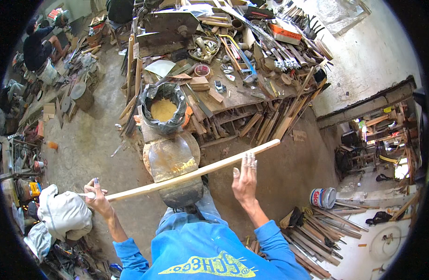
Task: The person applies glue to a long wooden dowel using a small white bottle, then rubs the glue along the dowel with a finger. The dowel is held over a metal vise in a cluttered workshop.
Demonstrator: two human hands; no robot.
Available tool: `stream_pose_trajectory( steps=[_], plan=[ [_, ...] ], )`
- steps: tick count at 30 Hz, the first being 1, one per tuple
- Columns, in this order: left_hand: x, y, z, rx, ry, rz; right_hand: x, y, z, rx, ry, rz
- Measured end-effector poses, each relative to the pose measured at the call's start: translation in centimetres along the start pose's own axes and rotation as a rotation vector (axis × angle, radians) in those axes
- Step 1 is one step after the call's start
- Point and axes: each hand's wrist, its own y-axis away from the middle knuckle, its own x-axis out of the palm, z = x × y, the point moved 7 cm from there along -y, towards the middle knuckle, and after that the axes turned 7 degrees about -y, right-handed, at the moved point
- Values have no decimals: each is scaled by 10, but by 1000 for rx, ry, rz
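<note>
A long pale wooden strip (177, 179) lies slantwise across my lap, resting over a dark worn pad (181, 192) on a narrow bench. Near its left end my left hand (100, 198) is closed around it, thumb up. My right hand (245, 183) is at the strip's right part, fingers stretched out flat against it and thumb apart. Pale powder or paste coats the right fingertips. Just ahead of the strip, a curved, stained plate (170, 156) has yellow crumbs on it. Beyond stands a bucket lined with black plastic (164, 108), holding yellowish powder.
A cluttered workbench (228, 100) ahead carries a hacksaw (244, 60), tape roll (202, 70) and wood scraps. White sacks (65, 212) stand beside my left hand. To the right are a paint bucket (322, 198) and stacked wooden sticks (312, 240). Another person (39, 44) sits far left.
</note>
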Motion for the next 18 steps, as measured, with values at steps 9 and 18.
stream_pose_trajectory(
  steps=[9,18],
  plan=[
    [9,1,-16,30,80,-14,30,20,38,29,-191,-47],
    [14,2,-40,45,239,21,138,86,213,-682,-294,394]
  ],
)
